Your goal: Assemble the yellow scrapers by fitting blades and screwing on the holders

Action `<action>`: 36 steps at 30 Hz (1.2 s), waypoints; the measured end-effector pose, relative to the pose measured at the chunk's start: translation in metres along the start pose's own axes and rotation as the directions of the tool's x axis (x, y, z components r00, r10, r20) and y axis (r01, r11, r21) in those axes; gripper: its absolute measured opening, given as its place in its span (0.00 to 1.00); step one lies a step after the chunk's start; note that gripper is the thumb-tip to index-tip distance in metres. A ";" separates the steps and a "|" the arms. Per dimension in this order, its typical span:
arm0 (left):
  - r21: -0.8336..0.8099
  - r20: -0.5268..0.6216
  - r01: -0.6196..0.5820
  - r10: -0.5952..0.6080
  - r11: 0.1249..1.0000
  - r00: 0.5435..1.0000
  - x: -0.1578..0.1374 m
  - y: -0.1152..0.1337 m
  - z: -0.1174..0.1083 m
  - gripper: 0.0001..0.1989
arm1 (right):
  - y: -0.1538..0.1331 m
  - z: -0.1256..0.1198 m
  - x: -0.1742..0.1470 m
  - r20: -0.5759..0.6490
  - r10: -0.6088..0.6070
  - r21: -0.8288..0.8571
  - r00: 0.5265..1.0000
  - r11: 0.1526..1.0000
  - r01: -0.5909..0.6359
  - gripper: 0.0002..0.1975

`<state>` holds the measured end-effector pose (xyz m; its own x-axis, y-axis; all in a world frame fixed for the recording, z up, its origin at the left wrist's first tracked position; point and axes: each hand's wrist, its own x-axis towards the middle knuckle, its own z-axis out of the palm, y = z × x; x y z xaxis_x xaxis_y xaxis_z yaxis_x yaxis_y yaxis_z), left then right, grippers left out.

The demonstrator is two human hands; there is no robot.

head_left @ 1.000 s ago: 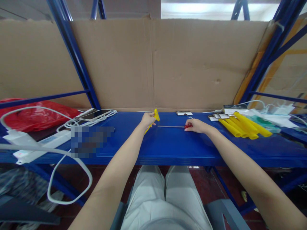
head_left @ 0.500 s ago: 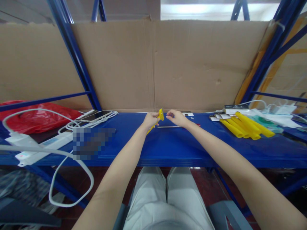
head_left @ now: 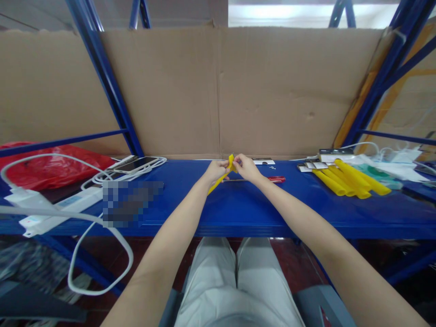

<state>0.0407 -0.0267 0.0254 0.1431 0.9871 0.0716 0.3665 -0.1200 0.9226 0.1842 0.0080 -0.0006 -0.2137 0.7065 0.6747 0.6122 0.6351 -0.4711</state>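
Note:
My left hand (head_left: 216,171) is closed around a yellow long-handled tool (head_left: 213,185), its wider head tilted up above the blue shelf. At that head, the fingers of my right hand (head_left: 245,166) are pinched together and touch the yellow part. Whatever small thing may be between them is hidden. Under my right wrist lies a screwdriver with a red handle (head_left: 277,179), its thin shaft pointing left below my hands. Just behind my right hand are a white card (head_left: 265,161) and a few tiny metal pieces (head_left: 272,167), perhaps screws.
Several yellow tubular pieces (head_left: 340,179) lie on the right beside white cards and plastic bags. To the left are a white power strip (head_left: 64,211), coiled cables, a phone (head_left: 138,165) and a red bag (head_left: 57,165). Cardboard (head_left: 218,91) walls off the back between blue posts.
My right hand has moved left to meet the head of the yellow tool. The screwdriver's red handle now shows more fully. My left hand has stayed nearly in place, with the tool turned slightly.

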 end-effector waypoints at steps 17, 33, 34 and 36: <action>0.051 0.013 -0.011 0.010 0.999 1.000 0.001 0.000 0.005 0.23 | -0.011 -0.007 -0.003 0.144 -0.055 -0.396 0.988 0.912 0.108 0.08; -0.027 0.125 0.089 -0.085 0.996 0.988 0.003 0.000 0.003 0.26 | -0.015 -0.018 -0.006 0.407 -0.127 -0.627 0.905 0.682 0.377 0.15; -0.035 0.134 0.093 -0.088 0.995 0.987 0.005 -0.001 0.002 0.25 | -0.015 -0.018 -0.006 0.407 -0.130 -0.623 0.904 0.684 0.379 0.14; -0.047 0.119 0.104 -0.098 0.993 0.988 0.008 -0.004 -0.001 0.25 | -0.015 -0.018 -0.007 0.399 -0.140 -0.606 0.906 0.701 0.376 0.13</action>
<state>0.0396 -0.0183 0.0230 0.2152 0.9744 -0.0647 0.3356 -0.0116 0.9419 0.1905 -0.0118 0.0116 -0.5835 0.6756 0.4507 0.8103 0.5211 0.2679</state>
